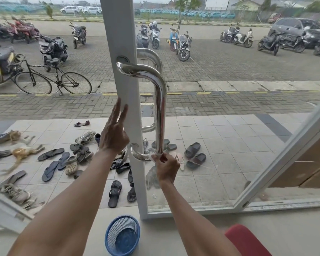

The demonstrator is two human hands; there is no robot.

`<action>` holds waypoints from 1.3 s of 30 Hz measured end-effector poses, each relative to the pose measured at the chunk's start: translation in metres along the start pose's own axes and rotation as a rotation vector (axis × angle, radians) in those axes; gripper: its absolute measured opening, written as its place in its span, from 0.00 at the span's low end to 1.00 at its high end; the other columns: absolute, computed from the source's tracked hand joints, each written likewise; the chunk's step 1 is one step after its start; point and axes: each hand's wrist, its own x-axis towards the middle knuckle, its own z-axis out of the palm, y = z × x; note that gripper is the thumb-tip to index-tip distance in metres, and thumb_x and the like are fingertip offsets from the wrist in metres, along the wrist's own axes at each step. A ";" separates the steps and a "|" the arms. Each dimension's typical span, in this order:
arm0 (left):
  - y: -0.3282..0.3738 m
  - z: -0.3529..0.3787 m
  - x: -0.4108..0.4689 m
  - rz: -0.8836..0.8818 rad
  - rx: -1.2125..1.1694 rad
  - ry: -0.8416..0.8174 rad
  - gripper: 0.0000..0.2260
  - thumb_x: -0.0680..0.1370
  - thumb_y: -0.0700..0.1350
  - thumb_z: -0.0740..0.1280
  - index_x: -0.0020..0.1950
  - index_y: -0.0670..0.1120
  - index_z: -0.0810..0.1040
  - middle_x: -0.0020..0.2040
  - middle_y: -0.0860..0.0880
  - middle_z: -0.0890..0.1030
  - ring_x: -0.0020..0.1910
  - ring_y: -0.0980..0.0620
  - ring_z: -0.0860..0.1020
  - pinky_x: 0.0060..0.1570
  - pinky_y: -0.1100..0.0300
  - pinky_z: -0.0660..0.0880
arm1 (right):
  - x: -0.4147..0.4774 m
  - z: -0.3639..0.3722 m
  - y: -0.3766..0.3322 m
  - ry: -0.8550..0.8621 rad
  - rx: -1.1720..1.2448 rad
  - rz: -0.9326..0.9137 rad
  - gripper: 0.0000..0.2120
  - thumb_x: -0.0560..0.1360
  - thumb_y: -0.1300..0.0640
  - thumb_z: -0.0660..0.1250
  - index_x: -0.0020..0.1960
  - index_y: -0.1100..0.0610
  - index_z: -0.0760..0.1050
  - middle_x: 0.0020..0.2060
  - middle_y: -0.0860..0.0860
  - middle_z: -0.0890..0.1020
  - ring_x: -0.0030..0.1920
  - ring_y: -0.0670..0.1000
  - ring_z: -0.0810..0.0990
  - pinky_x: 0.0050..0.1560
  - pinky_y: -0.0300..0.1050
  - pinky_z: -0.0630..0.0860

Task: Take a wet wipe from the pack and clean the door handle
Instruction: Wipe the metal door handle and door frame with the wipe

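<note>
A polished steel door handle runs vertically on the white door frame, bending into the frame at top and bottom. My left hand lies flat against the frame with fingers spread, holding nothing. My right hand is closed around the handle's lower bend, with a thin wet wipe pressed between fingers and metal; little of the wipe shows. The wipe pack is not in view.
A blue mesh basket stands on the floor at the door's foot. A red object sits at the lower right. Beyond the glass lie several sandals, two cats, a bicycle and parked motorbikes.
</note>
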 end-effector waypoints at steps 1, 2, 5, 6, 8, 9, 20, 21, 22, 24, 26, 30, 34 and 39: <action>0.000 0.003 -0.003 -0.016 0.006 -0.012 0.45 0.67 0.26 0.59 0.82 0.50 0.52 0.82 0.52 0.44 0.80 0.46 0.56 0.37 0.67 0.73 | 0.001 -0.001 -0.005 0.034 0.020 -0.015 0.11 0.68 0.54 0.79 0.47 0.57 0.85 0.40 0.49 0.87 0.37 0.39 0.81 0.38 0.22 0.73; 0.000 0.005 -0.005 -0.029 0.012 -0.019 0.45 0.68 0.26 0.59 0.82 0.50 0.51 0.83 0.52 0.44 0.80 0.46 0.56 0.37 0.64 0.75 | 0.002 -0.002 -0.012 0.070 0.032 -0.050 0.11 0.68 0.54 0.79 0.47 0.57 0.85 0.39 0.48 0.86 0.37 0.40 0.81 0.39 0.22 0.73; 0.003 0.013 -0.010 -0.043 0.008 -0.035 0.45 0.67 0.26 0.60 0.82 0.48 0.51 0.83 0.51 0.45 0.79 0.45 0.58 0.30 0.63 0.71 | 0.006 -0.004 -0.023 0.168 -0.010 -0.185 0.11 0.67 0.50 0.78 0.47 0.55 0.84 0.38 0.47 0.85 0.38 0.44 0.81 0.43 0.38 0.77; 0.004 0.016 -0.010 -0.047 0.007 -0.033 0.45 0.68 0.26 0.60 0.82 0.48 0.51 0.83 0.51 0.46 0.79 0.44 0.59 0.29 0.67 0.68 | 0.007 -0.005 -0.025 0.193 -0.029 -0.222 0.11 0.68 0.50 0.78 0.46 0.55 0.84 0.38 0.47 0.85 0.38 0.45 0.80 0.44 0.41 0.77; 0.005 0.021 -0.012 -0.060 0.016 -0.023 0.45 0.68 0.25 0.59 0.82 0.47 0.50 0.83 0.50 0.46 0.79 0.44 0.59 0.30 0.73 0.61 | 0.009 -0.004 -0.022 0.209 -0.040 -0.255 0.11 0.69 0.49 0.77 0.46 0.55 0.83 0.38 0.47 0.84 0.38 0.46 0.80 0.44 0.45 0.78; 0.006 0.023 -0.014 -0.065 0.019 -0.020 0.44 0.68 0.25 0.59 0.82 0.47 0.51 0.83 0.50 0.47 0.79 0.45 0.59 0.31 0.75 0.59 | 0.009 -0.003 -0.018 0.204 -0.033 -0.243 0.11 0.69 0.49 0.77 0.46 0.55 0.83 0.38 0.47 0.84 0.38 0.46 0.80 0.45 0.47 0.78; 0.009 0.037 -0.027 -0.069 -0.040 -0.017 0.43 0.68 0.25 0.59 0.82 0.44 0.52 0.83 0.49 0.48 0.81 0.48 0.54 0.46 0.67 0.74 | 0.002 -0.002 -0.013 0.103 -0.014 -0.074 0.11 0.68 0.52 0.79 0.46 0.56 0.84 0.39 0.48 0.86 0.37 0.42 0.81 0.40 0.31 0.77; 0.009 0.037 -0.028 -0.068 -0.047 -0.024 0.43 0.68 0.25 0.59 0.82 0.43 0.52 0.82 0.48 0.49 0.81 0.48 0.54 0.47 0.64 0.76 | 0.004 -0.002 -0.018 0.155 -0.017 -0.120 0.11 0.67 0.51 0.79 0.46 0.55 0.84 0.38 0.47 0.86 0.37 0.43 0.81 0.41 0.38 0.78; 0.009 0.038 -0.028 -0.070 -0.055 -0.030 0.43 0.67 0.25 0.60 0.82 0.43 0.52 0.82 0.48 0.49 0.81 0.48 0.54 0.49 0.62 0.77 | 0.005 -0.002 -0.022 0.197 -0.016 -0.155 0.12 0.67 0.50 0.79 0.46 0.54 0.83 0.39 0.47 0.85 0.38 0.45 0.81 0.42 0.41 0.78; 0.008 0.039 -0.029 -0.077 -0.068 -0.034 0.44 0.67 0.25 0.61 0.81 0.42 0.53 0.82 0.48 0.49 0.81 0.48 0.53 0.57 0.59 0.76 | 0.007 0.001 -0.023 0.239 -0.005 -0.175 0.14 0.67 0.49 0.78 0.48 0.55 0.83 0.40 0.48 0.85 0.40 0.48 0.82 0.45 0.43 0.78; 0.007 0.040 -0.030 -0.076 -0.078 -0.037 0.44 0.66 0.25 0.61 0.81 0.42 0.53 0.83 0.48 0.49 0.81 0.49 0.52 0.62 0.58 0.74 | 0.006 0.004 -0.018 0.229 -0.001 -0.126 0.14 0.67 0.49 0.78 0.48 0.55 0.83 0.41 0.48 0.86 0.41 0.47 0.83 0.46 0.45 0.80; 0.007 0.039 -0.032 -0.071 -0.081 -0.035 0.44 0.66 0.26 0.60 0.81 0.42 0.53 0.83 0.49 0.48 0.81 0.49 0.52 0.63 0.60 0.72 | -0.006 0.012 -0.006 0.046 0.038 0.186 0.12 0.67 0.48 0.79 0.44 0.55 0.84 0.38 0.48 0.86 0.36 0.43 0.81 0.37 0.32 0.79; 0.008 0.039 -0.032 -0.084 -0.076 -0.034 0.43 0.66 0.26 0.60 0.81 0.42 0.54 0.82 0.48 0.49 0.81 0.49 0.52 0.62 0.62 0.71 | -0.010 0.020 -0.003 -0.025 0.163 0.395 0.13 0.67 0.50 0.79 0.46 0.57 0.85 0.39 0.49 0.86 0.38 0.45 0.82 0.30 0.22 0.69; 0.009 0.040 -0.032 -0.083 -0.077 -0.043 0.43 0.66 0.25 0.61 0.81 0.41 0.54 0.82 0.47 0.50 0.81 0.49 0.53 0.62 0.62 0.71 | -0.007 0.015 -0.013 0.127 0.121 0.302 0.12 0.66 0.51 0.80 0.43 0.57 0.84 0.38 0.46 0.85 0.34 0.41 0.80 0.30 0.22 0.69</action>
